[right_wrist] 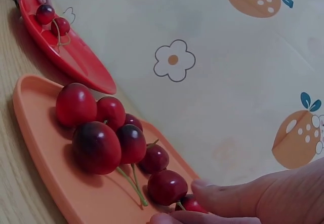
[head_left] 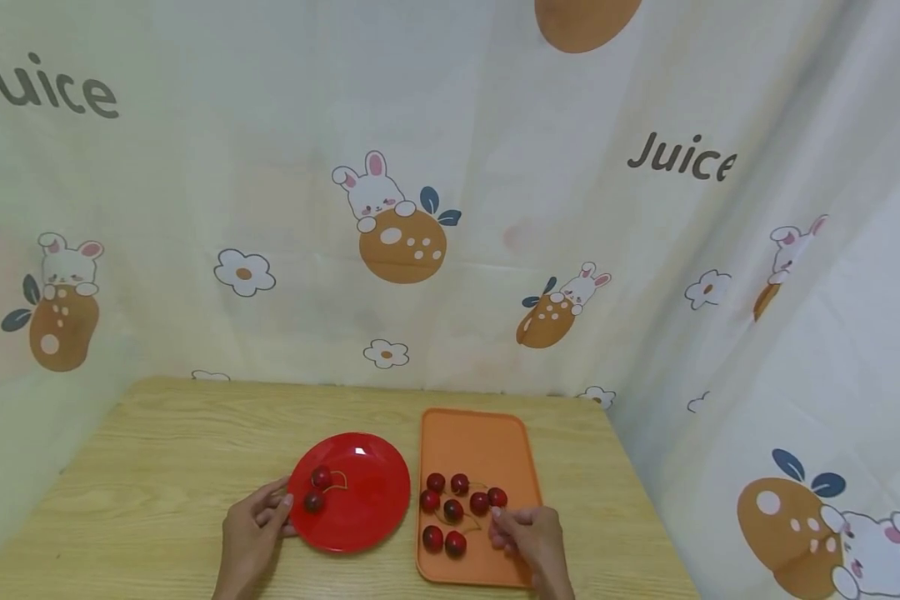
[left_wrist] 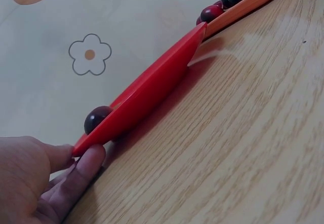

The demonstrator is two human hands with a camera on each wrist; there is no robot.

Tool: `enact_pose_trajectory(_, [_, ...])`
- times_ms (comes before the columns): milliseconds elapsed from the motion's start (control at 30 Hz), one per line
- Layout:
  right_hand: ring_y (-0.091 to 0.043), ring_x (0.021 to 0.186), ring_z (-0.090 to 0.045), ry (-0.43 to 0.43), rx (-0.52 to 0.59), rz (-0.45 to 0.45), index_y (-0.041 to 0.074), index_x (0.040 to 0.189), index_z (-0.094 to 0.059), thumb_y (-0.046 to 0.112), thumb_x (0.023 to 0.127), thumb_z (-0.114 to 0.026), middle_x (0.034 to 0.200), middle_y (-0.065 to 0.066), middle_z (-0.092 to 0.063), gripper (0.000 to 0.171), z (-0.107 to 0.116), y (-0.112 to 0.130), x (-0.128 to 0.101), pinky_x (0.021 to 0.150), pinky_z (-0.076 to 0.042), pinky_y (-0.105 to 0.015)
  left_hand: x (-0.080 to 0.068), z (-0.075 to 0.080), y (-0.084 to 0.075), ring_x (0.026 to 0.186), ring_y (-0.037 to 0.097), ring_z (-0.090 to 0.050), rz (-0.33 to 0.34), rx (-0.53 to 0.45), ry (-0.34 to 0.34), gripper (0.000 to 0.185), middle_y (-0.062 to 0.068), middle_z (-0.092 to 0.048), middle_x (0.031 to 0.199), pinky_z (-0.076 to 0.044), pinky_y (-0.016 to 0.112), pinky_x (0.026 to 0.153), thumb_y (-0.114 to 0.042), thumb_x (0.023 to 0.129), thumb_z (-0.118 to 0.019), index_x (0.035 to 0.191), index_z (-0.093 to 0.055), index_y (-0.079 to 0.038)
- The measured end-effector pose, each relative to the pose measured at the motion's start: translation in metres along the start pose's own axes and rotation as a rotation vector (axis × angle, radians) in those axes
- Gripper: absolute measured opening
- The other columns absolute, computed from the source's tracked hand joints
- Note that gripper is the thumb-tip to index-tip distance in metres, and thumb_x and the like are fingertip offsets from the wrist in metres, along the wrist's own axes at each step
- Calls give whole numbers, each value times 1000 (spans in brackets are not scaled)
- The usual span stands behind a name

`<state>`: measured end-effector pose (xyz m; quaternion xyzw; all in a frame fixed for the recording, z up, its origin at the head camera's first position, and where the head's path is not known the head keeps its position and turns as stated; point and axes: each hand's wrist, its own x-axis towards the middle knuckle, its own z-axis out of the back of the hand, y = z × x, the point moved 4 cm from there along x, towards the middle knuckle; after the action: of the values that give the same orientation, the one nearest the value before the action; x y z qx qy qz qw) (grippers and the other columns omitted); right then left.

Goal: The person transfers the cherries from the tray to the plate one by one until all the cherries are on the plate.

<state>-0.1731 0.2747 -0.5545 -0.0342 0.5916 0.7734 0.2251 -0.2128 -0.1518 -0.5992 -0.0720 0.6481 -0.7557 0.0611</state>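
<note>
My left hand (head_left: 258, 521) grips the left rim of a round red plate (head_left: 367, 508), thumb on top and fingers beneath. On the plate lie two dark red cherries (head_left: 314, 502) with joined green stems, close to that hand. In the left wrist view the plate (left_wrist: 147, 95) tilts across the picture, one cherry (left_wrist: 97, 118) showing above its rim. My right hand (head_left: 532, 533) is over the right side of an orange tray (head_left: 472, 442), pinching a cherry (right_wrist: 191, 203) at the right end of the group between thumb and finger. That cherry is partly hidden by the fingers.
Several more cherries (head_left: 453, 510) lie on the near half of the tray, some with green stems. Plate and tray stand side by side on a light wood table (head_left: 195, 442). A printed curtain (head_left: 292, 192) hangs behind the table and along its sides.
</note>
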Motion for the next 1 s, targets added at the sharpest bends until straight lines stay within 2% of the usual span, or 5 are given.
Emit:
enact_pose_trajectory(333, [-11,60,-74,17,-93,58,-12,95,-82,-1,97,-79,76,-12,-80,12,-12,2,1,50,-62,-18,1,1,3,70,10,-77,25,10,7,39,30,-78,114,-73,30,67,5,105,-66,144,-65,8])
enact_pose_trajectory(467, [-11,58,-71,-30,-237,118,-6,88,-84,-3,92,-83,73,-7,-79,5,-18,7,0,50,-58,-17,-1,1,2,71,11,-78,44,11,12,39,30,-77,115,-73,30,67,4,106,-66,144,-65,7])
enact_pose_trajectory(600, [-12,61,-67,-135,-403,146,1,79,-83,2,87,-88,73,-5,-76,10,-23,13,-1,53,-51,-18,-1,1,2,71,11,-77,45,14,11,39,31,-77,115,-73,30,67,5,105,-66,144,-65,8])
enact_pose_trajectory(767, [-17,73,-63,-221,-506,118,8,71,-79,6,83,-93,77,-2,-74,19,-33,13,0,59,-49,-27,1,0,4,73,10,-78,57,26,17,40,30,-77,118,-73,29,68,3,106,-66,145,-65,6])
enact_pose_trajectory(1000, [-19,71,-66,-227,-485,47,8,73,-77,-4,80,-92,73,-3,-74,20,-37,17,-3,61,-54,-32,2,0,3,74,11,-78,59,14,20,40,31,-76,119,-73,30,69,3,106,-66,146,-64,6])
